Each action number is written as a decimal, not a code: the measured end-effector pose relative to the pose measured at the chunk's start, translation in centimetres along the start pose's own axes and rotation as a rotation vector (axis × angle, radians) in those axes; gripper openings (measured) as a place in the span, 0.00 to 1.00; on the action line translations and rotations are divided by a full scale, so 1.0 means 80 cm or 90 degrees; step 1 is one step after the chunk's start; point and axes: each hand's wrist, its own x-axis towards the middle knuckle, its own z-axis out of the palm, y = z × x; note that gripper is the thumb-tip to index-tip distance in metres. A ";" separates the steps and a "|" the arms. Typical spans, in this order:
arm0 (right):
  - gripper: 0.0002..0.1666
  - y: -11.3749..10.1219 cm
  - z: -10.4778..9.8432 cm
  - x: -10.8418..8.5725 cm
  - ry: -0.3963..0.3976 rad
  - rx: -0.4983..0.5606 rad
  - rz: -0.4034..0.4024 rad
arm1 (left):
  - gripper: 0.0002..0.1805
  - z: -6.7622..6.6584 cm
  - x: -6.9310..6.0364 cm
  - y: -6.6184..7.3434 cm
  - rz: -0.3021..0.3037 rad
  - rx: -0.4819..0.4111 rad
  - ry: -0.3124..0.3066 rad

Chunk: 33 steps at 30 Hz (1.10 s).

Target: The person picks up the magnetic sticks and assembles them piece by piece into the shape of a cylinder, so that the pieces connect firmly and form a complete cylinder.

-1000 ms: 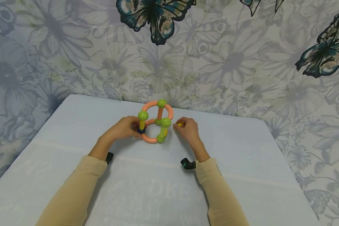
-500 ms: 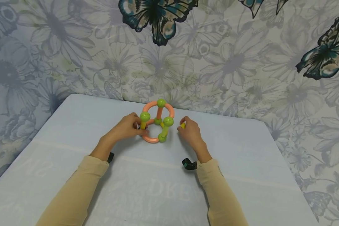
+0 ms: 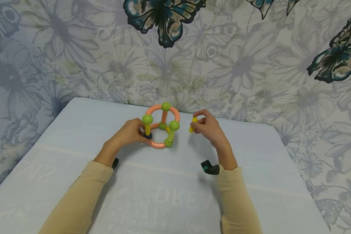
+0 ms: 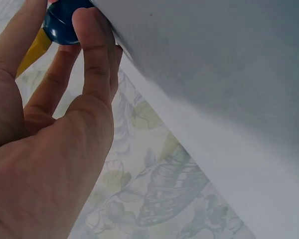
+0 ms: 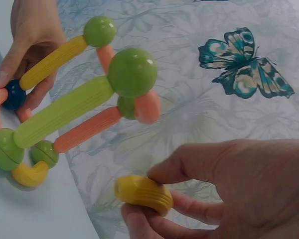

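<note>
A toy frame of sticks and balls [image 3: 171,135] stands on the table, with green balls, orange curved and straight sticks, and yellow and light green rods. Its dark blue ball [image 4: 62,22], at the lower left corner, is held by the fingers of my left hand [image 3: 131,131]. From that ball a yellow rod [image 5: 55,62] rises to a green ball [image 5: 99,31]. To the right of the frame and apart from it, my right hand [image 3: 212,130] pinches a short curved yellow stick [image 5: 142,193] between thumb and fingers, above the table.
A white cloth with faint lettering covers the table [image 3: 163,172]. Behind its far edge, close to the toy frame, hangs a wall covering [image 3: 105,65] with flowers and butterflies. A black wrist camera [image 3: 210,167] juts inward below the right hand.
My right hand has moved right and away from the toy frame, and more of the yellow stick in it shows. The left hand and the frame have shifted only slightly.
</note>
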 end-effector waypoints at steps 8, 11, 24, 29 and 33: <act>0.25 -0.003 -0.006 -0.002 -0.064 0.001 -0.005 | 0.23 0.003 0.002 -0.003 0.011 0.003 -0.023; 0.25 -0.002 -0.005 -0.002 -0.082 0.006 -0.004 | 0.24 0.004 0.001 -0.001 0.036 -0.009 -0.023; 0.27 0.021 0.020 0.012 -0.204 -0.045 0.060 | 0.40 0.010 0.001 0.003 0.054 -0.014 -0.022; 0.26 0.026 0.043 0.014 -0.230 -0.083 0.054 | 0.33 0.011 0.002 0.002 0.053 -0.017 -0.022; 0.24 0.022 0.053 0.010 -0.213 -0.129 0.053 | 0.34 0.011 0.002 0.003 0.058 -0.031 -0.028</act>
